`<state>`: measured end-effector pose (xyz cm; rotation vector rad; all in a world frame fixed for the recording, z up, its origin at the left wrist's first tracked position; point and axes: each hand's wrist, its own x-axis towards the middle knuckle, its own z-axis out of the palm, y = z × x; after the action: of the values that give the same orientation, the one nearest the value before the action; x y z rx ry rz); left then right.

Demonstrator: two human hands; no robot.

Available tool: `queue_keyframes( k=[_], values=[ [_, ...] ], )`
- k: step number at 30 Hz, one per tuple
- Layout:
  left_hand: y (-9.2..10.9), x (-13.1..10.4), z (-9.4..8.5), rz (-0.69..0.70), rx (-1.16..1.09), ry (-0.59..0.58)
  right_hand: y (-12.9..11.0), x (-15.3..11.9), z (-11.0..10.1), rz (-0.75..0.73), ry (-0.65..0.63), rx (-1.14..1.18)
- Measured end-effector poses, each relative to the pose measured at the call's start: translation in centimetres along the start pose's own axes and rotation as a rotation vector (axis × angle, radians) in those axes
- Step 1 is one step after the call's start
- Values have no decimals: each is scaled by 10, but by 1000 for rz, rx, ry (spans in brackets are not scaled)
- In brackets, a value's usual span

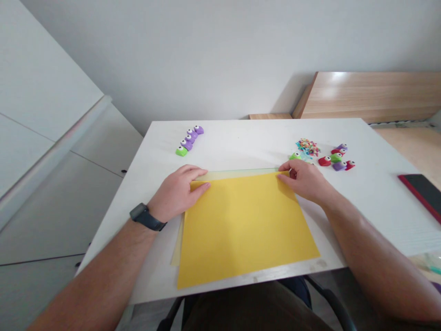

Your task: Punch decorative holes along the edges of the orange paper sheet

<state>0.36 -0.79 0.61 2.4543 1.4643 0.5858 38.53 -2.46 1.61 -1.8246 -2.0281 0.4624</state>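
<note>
A yellow sheet of paper (246, 225) lies at the front of the white table, its near edge by the table's front edge. Under it shows a paler, see-through sheet (237, 174) along the top and left side. My left hand (177, 193), with a dark watch on the wrist, pinches the yellow sheet's far left corner, thumb on top. The far right corner is between the thumb and fingers of my right hand (303, 180). Whether either hand also grips the lower sheet is hard to tell.
A row of purple and green eye-topped pieces (189, 139) stands at the back left of the table (237, 145). Colourful small bits (308, 147) and more eye-topped pieces (339, 158) lie behind my right hand. A dark, red-edged flat object (425, 191) rests at the right.
</note>
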Motion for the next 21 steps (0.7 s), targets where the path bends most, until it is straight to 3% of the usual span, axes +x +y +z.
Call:
queue_keyframes(
  k=[21],
  values=[
    [-2, 0, 2, -8, 36, -39, 4, 2, 6, -27, 23, -52]
  ],
)
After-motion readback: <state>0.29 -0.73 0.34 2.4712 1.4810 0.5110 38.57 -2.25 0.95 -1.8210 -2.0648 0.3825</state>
